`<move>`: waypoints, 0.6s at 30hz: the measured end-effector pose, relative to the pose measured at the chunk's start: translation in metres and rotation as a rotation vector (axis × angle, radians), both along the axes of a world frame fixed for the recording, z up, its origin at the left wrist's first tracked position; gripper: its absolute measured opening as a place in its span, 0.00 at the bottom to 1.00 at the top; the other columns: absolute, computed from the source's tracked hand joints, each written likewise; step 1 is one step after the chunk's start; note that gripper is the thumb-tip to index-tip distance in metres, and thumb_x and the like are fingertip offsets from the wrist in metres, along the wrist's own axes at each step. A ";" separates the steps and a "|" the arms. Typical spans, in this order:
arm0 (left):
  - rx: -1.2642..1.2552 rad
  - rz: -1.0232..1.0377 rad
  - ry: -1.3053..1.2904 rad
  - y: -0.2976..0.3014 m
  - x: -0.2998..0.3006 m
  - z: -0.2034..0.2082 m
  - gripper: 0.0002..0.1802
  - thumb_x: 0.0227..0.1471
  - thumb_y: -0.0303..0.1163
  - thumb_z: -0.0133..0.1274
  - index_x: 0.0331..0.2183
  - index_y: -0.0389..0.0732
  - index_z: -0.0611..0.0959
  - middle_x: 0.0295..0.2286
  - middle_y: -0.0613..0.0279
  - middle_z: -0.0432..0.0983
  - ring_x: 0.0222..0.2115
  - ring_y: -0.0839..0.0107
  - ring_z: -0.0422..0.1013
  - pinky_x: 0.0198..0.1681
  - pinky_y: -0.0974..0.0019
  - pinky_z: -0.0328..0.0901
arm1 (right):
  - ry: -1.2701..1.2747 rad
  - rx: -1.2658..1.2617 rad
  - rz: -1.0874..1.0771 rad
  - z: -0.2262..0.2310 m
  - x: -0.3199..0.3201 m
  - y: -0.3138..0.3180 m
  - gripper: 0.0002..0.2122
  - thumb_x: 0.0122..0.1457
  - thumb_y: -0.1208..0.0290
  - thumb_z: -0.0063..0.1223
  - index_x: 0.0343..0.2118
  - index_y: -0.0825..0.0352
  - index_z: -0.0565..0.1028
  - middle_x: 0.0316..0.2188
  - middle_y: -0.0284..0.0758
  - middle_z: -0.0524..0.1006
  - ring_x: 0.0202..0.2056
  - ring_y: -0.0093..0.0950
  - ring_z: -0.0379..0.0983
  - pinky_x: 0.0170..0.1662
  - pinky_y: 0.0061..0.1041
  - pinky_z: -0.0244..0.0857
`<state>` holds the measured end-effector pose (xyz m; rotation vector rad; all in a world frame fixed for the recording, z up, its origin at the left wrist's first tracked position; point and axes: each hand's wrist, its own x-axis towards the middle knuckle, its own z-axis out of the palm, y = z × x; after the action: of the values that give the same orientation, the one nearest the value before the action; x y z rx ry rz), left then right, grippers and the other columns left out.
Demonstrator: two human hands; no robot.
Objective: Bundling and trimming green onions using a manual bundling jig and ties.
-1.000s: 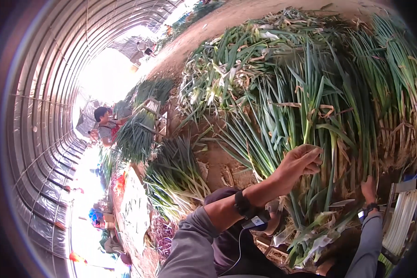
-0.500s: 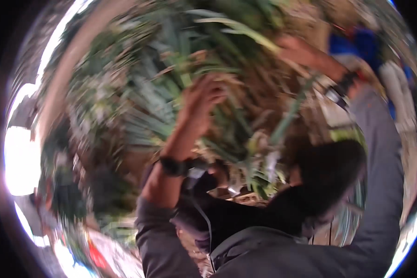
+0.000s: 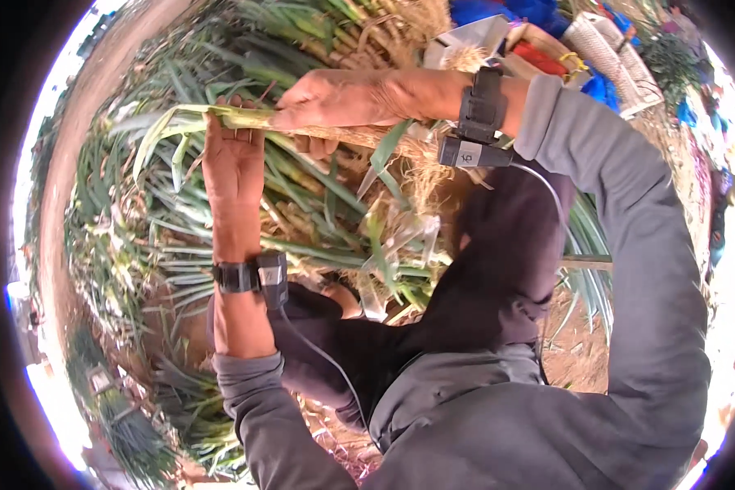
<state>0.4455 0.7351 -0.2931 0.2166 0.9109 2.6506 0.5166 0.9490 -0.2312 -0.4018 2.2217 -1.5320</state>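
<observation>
A long green onion (image 3: pixel 249 118) lies sideways between my two hands, its pale green leaves drooping past my left hand. My left hand (image 3: pixel 235 147) is closed about its leafy part, fingertips showing behind the stalk. Farther right, my right hand (image 3: pixel 343 102) grips the same stalk, thumb toward the left hand. The brownish lower stalk runs out under my right wrist toward a tangle of pale roots (image 3: pixel 425 175); which roots belong to it I cannot tell. Beneath both hands spread many more green onions (image 3: pixel 302 175).
At the far side lies a pile of green onions (image 3: pixel 376 37), roots to the right. A white box (image 3: pixel 474 37), blue plastic (image 3: pixel 600 90) and a woven white basket (image 3: pixel 612 61) stand far right. Clear plastic wrap (image 3: pixel 408 241) lies before my knees. Cables run from both wrist bands.
My right hand has swung left and my left hand has reached farther out and left. Both hands now meet on one green onion. The view has shifted and sharpened.
</observation>
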 end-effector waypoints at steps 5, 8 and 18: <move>-0.149 0.194 -0.094 -0.058 -0.023 -0.010 0.17 0.65 0.42 0.48 0.47 0.39 0.76 0.44 0.58 0.75 0.48 0.64 0.70 0.53 0.54 0.65 | -0.076 0.156 -0.023 -0.043 0.020 -0.033 0.28 0.66 0.45 0.44 0.43 0.73 0.75 0.30 0.38 0.78 0.37 0.26 0.76 0.42 0.26 0.70; -0.371 0.269 -0.129 -0.069 -0.020 0.000 0.16 0.63 0.41 0.51 0.46 0.42 0.75 0.39 0.59 0.76 0.43 0.65 0.71 0.48 0.57 0.67 | 0.100 0.270 0.100 -0.061 0.024 -0.025 0.28 0.68 0.47 0.42 0.47 0.73 0.75 0.32 0.36 0.78 0.38 0.25 0.75 0.43 0.27 0.70; -0.338 0.022 -0.037 -0.033 0.012 -0.004 0.13 0.59 0.40 0.55 0.42 0.43 0.77 0.35 0.67 0.75 0.39 0.73 0.69 0.45 0.64 0.63 | 0.195 -0.235 -0.317 -0.039 -0.017 -0.090 0.19 0.62 0.59 0.57 0.48 0.69 0.78 0.35 0.37 0.81 0.31 0.21 0.73 0.34 0.23 0.70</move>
<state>0.4578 0.7024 -0.2968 0.0754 1.3331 2.4599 0.4997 0.8587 -0.2705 -0.2865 2.3466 -2.0090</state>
